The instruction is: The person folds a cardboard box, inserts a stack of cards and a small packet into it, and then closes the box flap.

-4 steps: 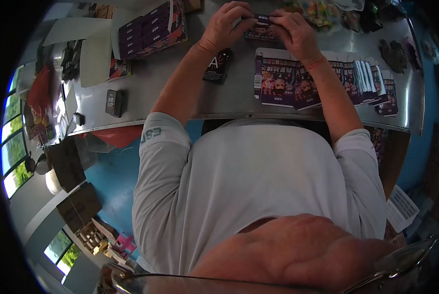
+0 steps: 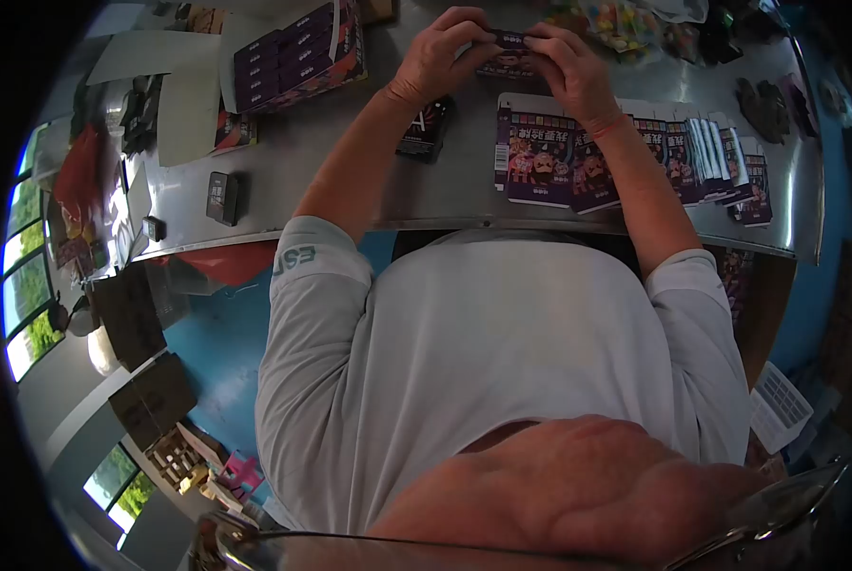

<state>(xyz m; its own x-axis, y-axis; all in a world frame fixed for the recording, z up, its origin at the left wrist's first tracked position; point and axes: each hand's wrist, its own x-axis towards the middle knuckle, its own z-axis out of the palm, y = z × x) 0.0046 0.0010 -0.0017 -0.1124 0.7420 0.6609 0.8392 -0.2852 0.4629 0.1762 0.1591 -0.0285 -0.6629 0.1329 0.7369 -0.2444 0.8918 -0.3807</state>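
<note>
the fingertips of both hands meet over a small purple carton, pinching it from either side above the metal table. the left hand curls its fingers closed on the carton's left end, thumb tucked under; the right hand does the same on the right end, fingers bent tight with little gap showing. the carton sits between them at the far middle of the table, raised slightly off the surface as far as i can tell — its lower part is hidden behind the knuckles.

just below the right wrist lies a fanned row of flat printed carton blanks, overlapping one another and running off toward the table's right end. beside the left forearm rests a dark packet with a white letter, lying flat and clear of the hand. further left, a tray of stacked purple boxes stands near the far edge, with pale sheets of card next to it. a small dark box lies alone near the front left of the table, well apart from the hands. beyond the right hand, a heap of bright wrapped items sits at the far edge — too blurred to make out. the person's grey shirt fills the lower view.
</note>
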